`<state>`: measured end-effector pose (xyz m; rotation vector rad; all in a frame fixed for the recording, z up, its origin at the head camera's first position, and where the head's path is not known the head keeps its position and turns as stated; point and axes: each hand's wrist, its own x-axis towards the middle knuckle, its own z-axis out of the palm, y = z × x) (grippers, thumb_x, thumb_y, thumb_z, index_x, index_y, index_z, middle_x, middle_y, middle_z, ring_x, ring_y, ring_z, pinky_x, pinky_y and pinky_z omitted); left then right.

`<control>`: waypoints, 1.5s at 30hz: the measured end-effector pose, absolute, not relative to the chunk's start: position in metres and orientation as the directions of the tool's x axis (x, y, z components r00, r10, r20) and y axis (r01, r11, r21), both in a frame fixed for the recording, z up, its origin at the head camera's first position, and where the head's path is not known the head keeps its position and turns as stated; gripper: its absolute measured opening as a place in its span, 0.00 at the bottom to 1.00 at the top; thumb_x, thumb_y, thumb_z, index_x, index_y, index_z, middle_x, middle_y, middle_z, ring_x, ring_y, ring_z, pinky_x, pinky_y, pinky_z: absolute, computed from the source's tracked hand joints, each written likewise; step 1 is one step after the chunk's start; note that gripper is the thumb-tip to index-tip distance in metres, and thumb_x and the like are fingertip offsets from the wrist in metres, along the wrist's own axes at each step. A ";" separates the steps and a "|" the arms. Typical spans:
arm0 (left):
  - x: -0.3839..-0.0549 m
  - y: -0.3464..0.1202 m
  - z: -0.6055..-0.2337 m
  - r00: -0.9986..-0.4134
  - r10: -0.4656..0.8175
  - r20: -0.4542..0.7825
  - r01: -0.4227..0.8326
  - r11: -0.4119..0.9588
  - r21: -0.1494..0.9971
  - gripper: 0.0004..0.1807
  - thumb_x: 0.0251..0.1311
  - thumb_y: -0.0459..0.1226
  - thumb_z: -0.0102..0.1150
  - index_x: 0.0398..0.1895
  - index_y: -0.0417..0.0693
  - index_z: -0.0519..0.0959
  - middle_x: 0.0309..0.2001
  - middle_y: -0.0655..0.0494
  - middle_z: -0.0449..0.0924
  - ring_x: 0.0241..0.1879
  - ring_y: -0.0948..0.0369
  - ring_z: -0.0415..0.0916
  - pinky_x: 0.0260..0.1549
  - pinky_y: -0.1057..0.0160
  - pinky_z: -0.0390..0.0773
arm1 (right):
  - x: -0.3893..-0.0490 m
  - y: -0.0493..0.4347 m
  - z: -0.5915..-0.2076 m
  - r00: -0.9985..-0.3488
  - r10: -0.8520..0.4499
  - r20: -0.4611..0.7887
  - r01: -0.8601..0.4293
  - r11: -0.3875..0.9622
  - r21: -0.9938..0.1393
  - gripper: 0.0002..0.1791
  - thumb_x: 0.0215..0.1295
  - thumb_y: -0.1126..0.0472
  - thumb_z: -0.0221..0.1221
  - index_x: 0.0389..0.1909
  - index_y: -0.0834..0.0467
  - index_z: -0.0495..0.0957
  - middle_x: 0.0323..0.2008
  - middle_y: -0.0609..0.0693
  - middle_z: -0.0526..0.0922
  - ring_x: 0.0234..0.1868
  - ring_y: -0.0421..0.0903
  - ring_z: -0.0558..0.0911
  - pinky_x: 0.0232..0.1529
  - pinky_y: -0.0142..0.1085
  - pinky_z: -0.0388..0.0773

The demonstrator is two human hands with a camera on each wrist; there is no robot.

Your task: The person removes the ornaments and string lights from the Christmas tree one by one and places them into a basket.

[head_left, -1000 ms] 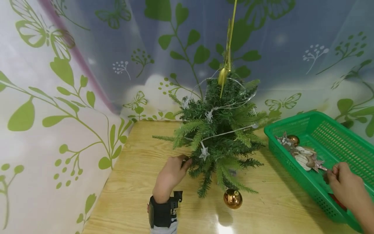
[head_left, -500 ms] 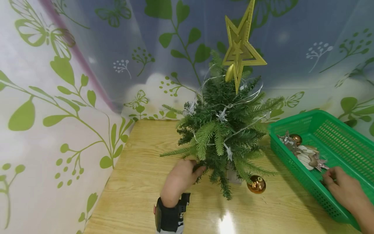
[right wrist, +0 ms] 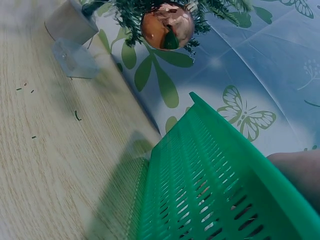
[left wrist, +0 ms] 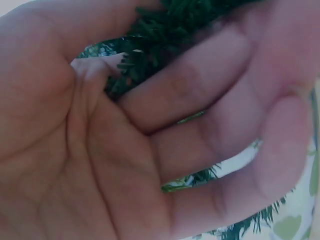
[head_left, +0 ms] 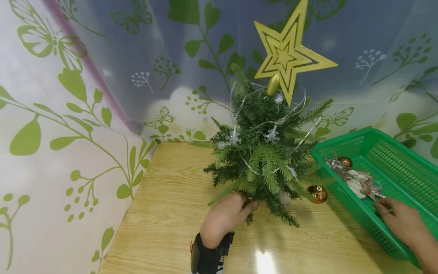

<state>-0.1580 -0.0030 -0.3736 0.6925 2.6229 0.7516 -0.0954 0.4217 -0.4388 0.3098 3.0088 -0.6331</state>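
Note:
A small artificial Christmas tree [head_left: 253, 152], wound with clear string lights, stands on the table. On its top leans a gold star [head_left: 284, 57]. My left hand [head_left: 226, 217] grips a low branch at the near left; in the left wrist view, green needles [left wrist: 150, 55] run between thumb and curled fingers. A copper bauble [head_left: 316, 194] hangs from the tree's right side. My right hand [head_left: 398, 217] is over the green basket [head_left: 362, 217], fingers loosely curled beside a pale ornament [head_left: 357, 186] and a pinkish star tip [head_left: 376, 192]. Nothing shows between them; the basket wall mostly hides this hand in the right wrist view.
Another copper bauble [head_left: 345, 163] and a silvery star [head_left: 333, 163] lie at the basket's far end. A translucent box [right wrist: 75, 57] sits by the tree's base [right wrist: 70, 25]. A printed curtain [head_left: 205, 76] hangs behind the wooden table [head_left: 164, 213].
The tree has turned as my left hand moved right with the branch. The gold star has swung from edge-on to facing me, and the hanging bauble has moved right. My right hand has barely shifted.

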 end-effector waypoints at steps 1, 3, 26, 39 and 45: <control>-0.156 -0.001 -0.373 -0.822 0.536 -0.194 0.347 0.740 0.577 0.26 0.71 0.51 0.49 0.14 0.54 0.67 0.11 0.63 0.57 0.09 0.66 0.53 0.11 0.68 0.57 | -0.095 0.422 -0.439 -0.979 0.185 -0.085 0.204 0.898 -0.390 0.26 0.78 0.56 0.42 0.48 0.80 0.70 0.41 0.77 0.76 0.39 0.73 0.76 0.34 0.58 0.72; -0.154 0.005 -0.372 -0.802 0.546 -0.241 0.321 0.735 0.597 0.25 0.71 0.51 0.48 0.15 0.52 0.69 0.12 0.62 0.57 0.09 0.65 0.53 0.11 0.68 0.58 | -0.095 0.422 -0.439 -0.981 0.183 -0.057 0.191 0.906 -0.378 0.25 0.77 0.56 0.45 0.47 0.80 0.72 0.41 0.78 0.76 0.39 0.74 0.76 0.34 0.60 0.71; -0.135 0.030 -0.370 -0.777 0.577 -0.253 0.415 0.770 0.484 0.27 0.74 0.48 0.44 0.13 0.49 0.69 0.15 0.58 0.62 0.15 0.62 0.64 0.18 0.67 0.68 | -0.120 0.262 -0.397 -0.746 0.401 0.532 -0.073 0.744 -0.664 0.10 0.67 0.64 0.59 0.40 0.67 0.83 0.42 0.62 0.83 0.34 0.44 0.77 0.33 0.23 0.65; -0.136 0.032 -0.373 -0.779 0.541 -0.317 0.369 0.805 0.465 0.28 0.74 0.49 0.44 0.12 0.50 0.68 0.14 0.57 0.62 0.14 0.61 0.64 0.17 0.65 0.68 | -0.129 0.260 -0.403 -0.480 0.542 0.689 -0.206 0.694 -0.690 0.09 0.67 0.67 0.57 0.35 0.72 0.79 0.36 0.55 0.82 0.38 0.24 0.71 0.43 0.23 0.68; -0.135 0.033 -0.373 -0.779 0.522 -0.349 0.348 0.822 0.451 0.28 0.74 0.50 0.43 0.13 0.50 0.70 0.17 0.56 0.64 0.16 0.60 0.66 0.20 0.64 0.70 | -0.133 0.262 -0.398 -0.530 0.595 0.604 -0.300 0.535 -0.790 0.15 0.75 0.62 0.47 0.41 0.73 0.70 0.49 0.40 0.76 0.48 0.34 0.77 0.49 0.27 0.72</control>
